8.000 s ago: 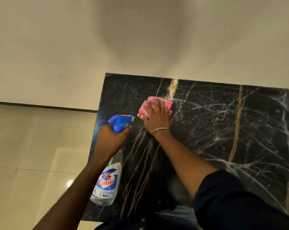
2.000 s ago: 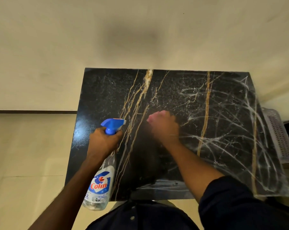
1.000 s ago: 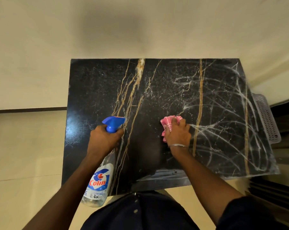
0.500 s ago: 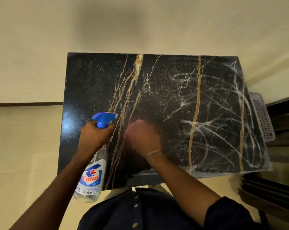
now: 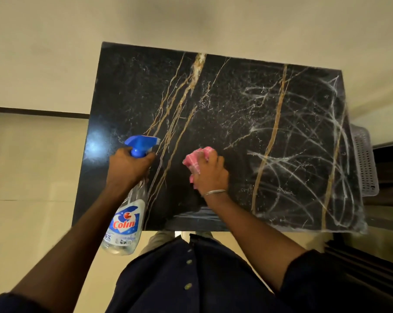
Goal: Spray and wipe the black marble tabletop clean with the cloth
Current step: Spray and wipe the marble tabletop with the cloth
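The black marble tabletop [image 5: 225, 114] with gold and white veins fills the middle of the view. My left hand [image 5: 127, 166] grips the neck of a clear spray bottle [image 5: 125, 224] with a blue trigger head, held over the table's left part, nozzle pointing right. My right hand [image 5: 210, 172] grips a bunched pink checked cloth [image 5: 194, 160] and presses it on the marble near the front centre. Fine droplets speckle the surface to the cloth's upper right.
A pale wall runs behind the table and a cream tiled floor [image 5: 28, 177] lies to the left. A grey perforated basket [image 5: 363, 163] sticks out past the table's right edge, with dark furniture [image 5: 385, 245] beyond it. My dark shirt fills the bottom of the view.
My right hand with the cloth has swept right across the front centre of the marble since half a second ago. The left hand keeps holding the bottle in about the same spot.
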A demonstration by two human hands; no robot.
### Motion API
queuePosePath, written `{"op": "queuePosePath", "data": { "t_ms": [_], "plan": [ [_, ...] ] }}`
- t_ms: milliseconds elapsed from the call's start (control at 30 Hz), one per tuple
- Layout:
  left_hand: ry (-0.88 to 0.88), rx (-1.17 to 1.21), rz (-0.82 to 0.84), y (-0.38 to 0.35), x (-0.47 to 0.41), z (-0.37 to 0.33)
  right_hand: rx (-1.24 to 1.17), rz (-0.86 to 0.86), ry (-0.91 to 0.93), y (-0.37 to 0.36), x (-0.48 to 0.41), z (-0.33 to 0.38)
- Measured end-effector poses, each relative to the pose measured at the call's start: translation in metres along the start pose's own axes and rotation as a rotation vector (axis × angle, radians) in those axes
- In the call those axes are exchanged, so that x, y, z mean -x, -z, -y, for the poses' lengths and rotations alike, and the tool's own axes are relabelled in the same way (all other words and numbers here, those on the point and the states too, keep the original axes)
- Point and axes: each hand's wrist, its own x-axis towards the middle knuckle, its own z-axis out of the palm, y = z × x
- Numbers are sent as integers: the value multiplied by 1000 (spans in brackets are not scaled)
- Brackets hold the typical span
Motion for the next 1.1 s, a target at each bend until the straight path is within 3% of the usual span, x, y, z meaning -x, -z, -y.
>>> {"op": "queuePosePath", "data": {
  "t_ms": [133,267,467,567,700,933,1100],
  "plan": [
    [18,28,-11,-7,10,10,67,39,285,-8,11,42],
    [49,42,-46,-10,15,19,96,48,481,-6,11,10],
    [59,80,-72,-13,24,28,77,-14,512,-5,28,-103],
    [70,103,-87,-13,26,29,86,-29,506,-5,32,-121],
    [75,119,-97,-13,29,26,76,-17,607,-6,33,-94],
    [75,98,-150,-11,33,27,63,153,1018,-17,32,10],
    [87,96,-140,-12,32,32,114,167,1072,-16,30,-34]
  ]
}}
